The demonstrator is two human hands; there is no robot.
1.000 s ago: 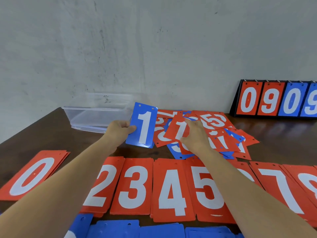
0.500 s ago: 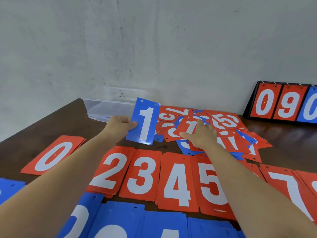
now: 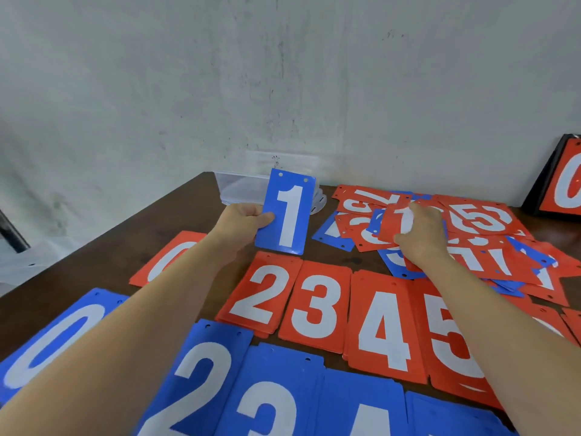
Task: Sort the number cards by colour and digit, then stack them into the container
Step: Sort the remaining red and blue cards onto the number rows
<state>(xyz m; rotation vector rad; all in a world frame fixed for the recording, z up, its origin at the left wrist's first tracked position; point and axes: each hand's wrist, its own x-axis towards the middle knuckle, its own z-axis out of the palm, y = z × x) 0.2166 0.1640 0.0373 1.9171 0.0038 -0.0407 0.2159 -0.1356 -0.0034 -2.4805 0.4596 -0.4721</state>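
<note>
**A:** Where is the blue 1 card point(image 3: 287, 212) now?

**B:** The left hand point(image 3: 242, 223) holds it upright by its left edge. The thumb is on the front and the other fingers are behind. The clear container point(image 3: 242, 190) stands just behind this card, on the far side of the left hand.

**A:** And the right hand point(image 3: 421, 237)?

**B:** It is on the mixed pile point(image 3: 478, 247), to the right of the left hand and apart from it. Its fingers curl over the top of a red 1 card point(image 3: 397, 223) and the thumb is at the lower edge, so it grips this card.

**A:** What can you not see well?

**B:** The blue 1 card hides the right part of the container. The right hand covers much of the red 1 card, and the picture is blurred there. I cannot tell if the card is lifted from the pile. The forearms hide parts of the red 0 card point(image 3: 163, 259) and the red 5 card point(image 3: 446, 338). The scoreboard point(image 3: 562, 187), far to the right of the right hand, is cut by the frame edge.

**A:** What differs from half a second ago?

**B:** The left hand keeps the blue 1 card in the same way. The right hand's fingers lay flatter on the red 1 card before, and now they curl. The view looks lower and more to the left. The blue 0 card point(image 3: 53, 338) and the blue 2 card point(image 3: 195, 379), near the left forearm, show more. The scoreboard shows less.
</note>
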